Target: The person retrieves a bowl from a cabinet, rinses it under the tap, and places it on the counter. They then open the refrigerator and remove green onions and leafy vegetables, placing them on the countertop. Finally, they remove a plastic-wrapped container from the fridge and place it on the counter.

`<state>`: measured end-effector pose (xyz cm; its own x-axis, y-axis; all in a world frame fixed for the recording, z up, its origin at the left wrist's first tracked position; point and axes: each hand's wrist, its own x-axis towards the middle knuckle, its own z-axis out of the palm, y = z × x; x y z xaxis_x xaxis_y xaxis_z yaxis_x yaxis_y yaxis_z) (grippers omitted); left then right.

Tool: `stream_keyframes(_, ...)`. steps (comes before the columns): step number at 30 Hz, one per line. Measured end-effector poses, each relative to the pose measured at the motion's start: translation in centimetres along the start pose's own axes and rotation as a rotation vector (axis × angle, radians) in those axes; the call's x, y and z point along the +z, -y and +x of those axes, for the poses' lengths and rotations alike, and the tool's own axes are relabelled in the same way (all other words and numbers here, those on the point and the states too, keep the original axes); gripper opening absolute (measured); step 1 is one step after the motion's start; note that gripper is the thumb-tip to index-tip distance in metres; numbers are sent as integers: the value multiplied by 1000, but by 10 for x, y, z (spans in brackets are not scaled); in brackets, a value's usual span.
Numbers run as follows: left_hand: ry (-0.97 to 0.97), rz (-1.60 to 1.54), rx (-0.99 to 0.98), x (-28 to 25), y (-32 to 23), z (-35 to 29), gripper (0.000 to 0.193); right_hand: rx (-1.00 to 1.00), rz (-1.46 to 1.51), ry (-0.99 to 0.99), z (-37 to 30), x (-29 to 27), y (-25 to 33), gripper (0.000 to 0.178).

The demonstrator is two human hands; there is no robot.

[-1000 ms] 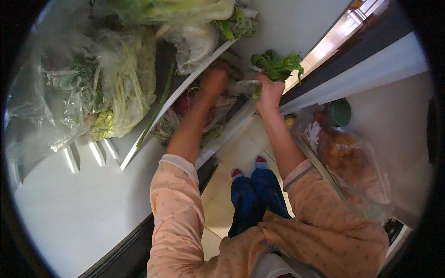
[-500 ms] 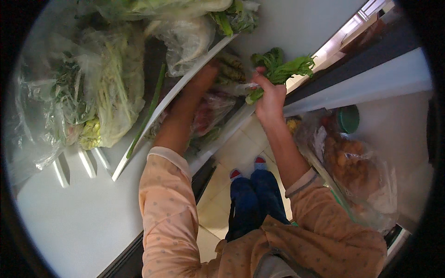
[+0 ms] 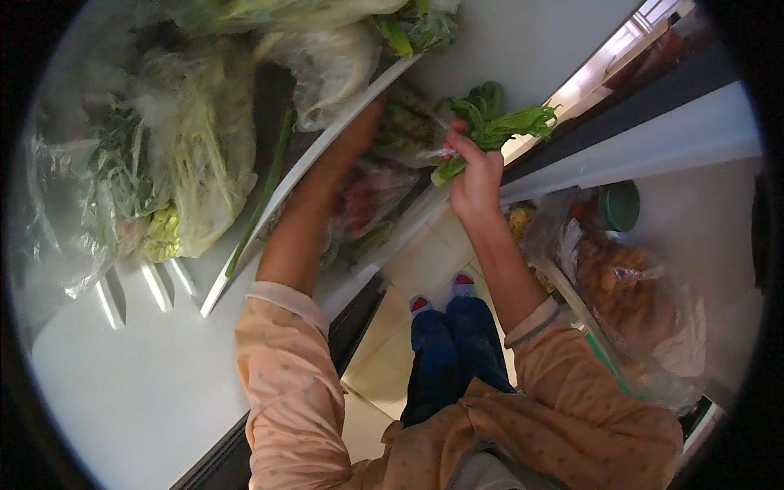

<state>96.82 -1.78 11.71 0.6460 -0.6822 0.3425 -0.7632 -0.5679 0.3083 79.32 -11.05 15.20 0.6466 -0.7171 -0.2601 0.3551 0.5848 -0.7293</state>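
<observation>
Leafy greens (image 3: 516,126) are gripped in my right hand (image 3: 478,175), its fingers closed around the stems. A bit of clear plastic shows at those fingers, running toward a plastic bag with something green (image 3: 406,124) inside. My left hand (image 3: 369,122) reaches in beneath the white-edged fridge shelf (image 3: 327,147); its fingers are hidden and blurred, so what it touches does not show. Close below that forearm lies a clear bag with reddish contents (image 3: 369,196).
Bagged leafy vegetables (image 3: 208,155) fill the shelf at the left, with a long green stalk (image 3: 265,192) along its edge. The open fridge door (image 3: 686,212) at the right holds a bag of orange-brown food (image 3: 625,282) and a green-lidded container (image 3: 619,206).
My left hand has gone deeper under the shelf. My right hand stays almost in place, still holding the greens, and the plastic near it has shifted slightly.
</observation>
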Motion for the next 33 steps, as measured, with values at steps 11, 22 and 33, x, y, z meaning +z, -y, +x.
stream_keyframes(11, -71, 21, -195, -40, -3, -56, 27, 57, 10, -10, -4, -4, -9, 17)
stream_keyframes(22, -168, -126, -84, -36, 14, -94, 32, 52, 31, -1, -4, -11, -7, 17)
stream_keyframes(33, 1, -165, -178, -20, 10, -45, 45, 80, 31, 113, -8, -6, -4, 21)
